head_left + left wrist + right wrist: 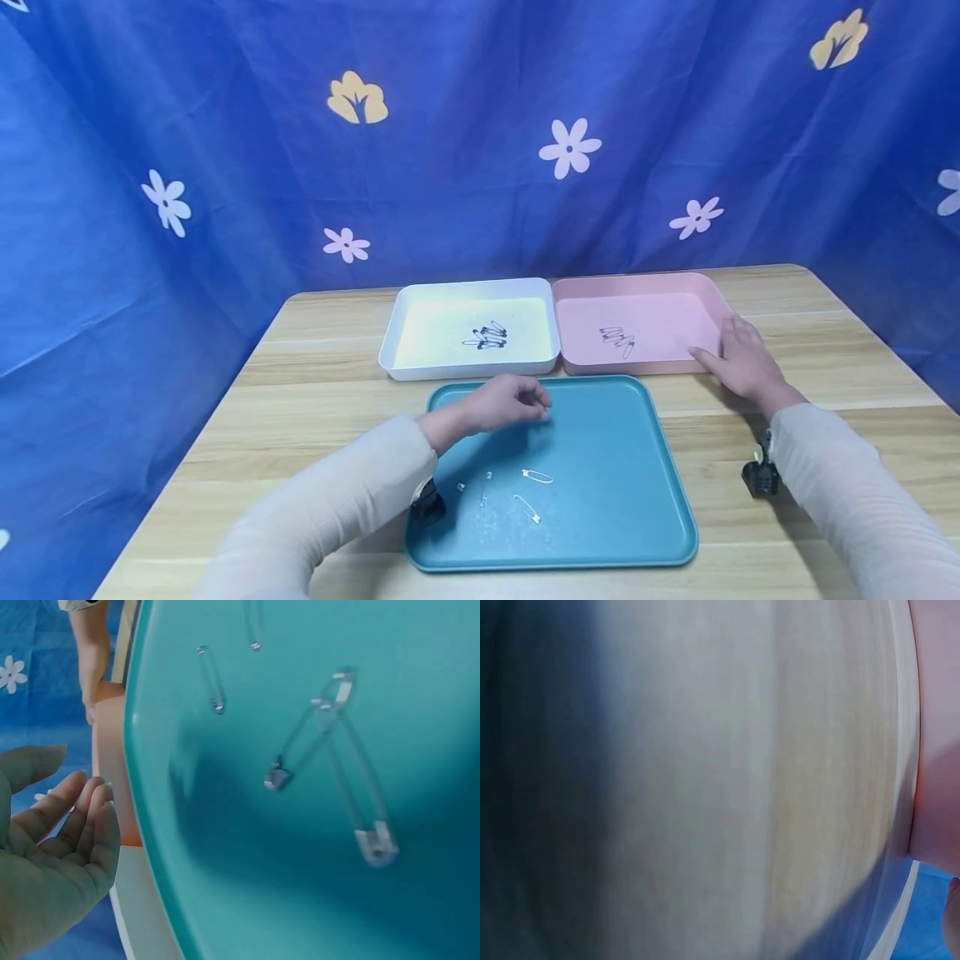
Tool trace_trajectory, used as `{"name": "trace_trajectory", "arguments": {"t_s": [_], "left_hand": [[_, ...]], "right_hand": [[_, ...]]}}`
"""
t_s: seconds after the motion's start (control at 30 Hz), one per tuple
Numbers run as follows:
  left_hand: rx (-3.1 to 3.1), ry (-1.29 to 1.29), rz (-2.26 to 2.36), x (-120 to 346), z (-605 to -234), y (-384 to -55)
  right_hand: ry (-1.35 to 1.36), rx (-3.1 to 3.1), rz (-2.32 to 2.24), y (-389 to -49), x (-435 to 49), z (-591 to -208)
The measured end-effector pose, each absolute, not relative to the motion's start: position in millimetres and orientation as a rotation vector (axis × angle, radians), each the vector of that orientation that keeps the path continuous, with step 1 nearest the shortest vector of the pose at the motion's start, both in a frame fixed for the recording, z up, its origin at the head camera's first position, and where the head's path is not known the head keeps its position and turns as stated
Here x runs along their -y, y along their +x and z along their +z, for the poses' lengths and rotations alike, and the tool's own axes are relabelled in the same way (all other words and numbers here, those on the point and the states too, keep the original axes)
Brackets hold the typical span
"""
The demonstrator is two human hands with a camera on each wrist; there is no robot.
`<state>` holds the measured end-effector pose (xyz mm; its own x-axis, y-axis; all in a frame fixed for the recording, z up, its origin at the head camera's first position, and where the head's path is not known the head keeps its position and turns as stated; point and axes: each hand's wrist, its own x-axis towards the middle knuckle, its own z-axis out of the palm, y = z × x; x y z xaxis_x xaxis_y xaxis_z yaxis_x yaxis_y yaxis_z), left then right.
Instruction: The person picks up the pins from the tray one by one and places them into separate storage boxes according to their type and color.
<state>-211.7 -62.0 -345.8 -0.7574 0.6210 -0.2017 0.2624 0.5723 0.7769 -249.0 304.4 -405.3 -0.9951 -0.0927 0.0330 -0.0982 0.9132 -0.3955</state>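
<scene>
My left hand (510, 402) hovers over the far left part of a teal tray (615, 467), its fingers loosely bent with nothing seen between them. In the left wrist view the same hand (64, 847) has its thumb apart from the fingers. Silver safety pins lie on the teal tray, one safety pin (537, 476) near the middle and another safety pin (527, 508) closer to me. My right hand (746, 362) rests at the near right corner of a pink tray (675, 317), fingers extended along its rim; the right wrist view barely shows it.
A white tray (427, 333) stands left of the pink one, holding a cluster of dark-looking safety pins (491, 335). Several more safety pins (617, 338) lie in the pink tray. All trays sit on a wooden table (300, 400), with a blue flowered curtain (450, 167) behind.
</scene>
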Motion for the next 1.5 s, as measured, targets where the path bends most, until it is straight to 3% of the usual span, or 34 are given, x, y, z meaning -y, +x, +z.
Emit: {"name": "trace_trajectory", "arguments": {"t_s": [1.5], "left_hand": [[-2.379,0.853,0.672,72,-371,-180]], "right_hand": [[0.150,3.048,0.640,-251,-306,-407]]}}
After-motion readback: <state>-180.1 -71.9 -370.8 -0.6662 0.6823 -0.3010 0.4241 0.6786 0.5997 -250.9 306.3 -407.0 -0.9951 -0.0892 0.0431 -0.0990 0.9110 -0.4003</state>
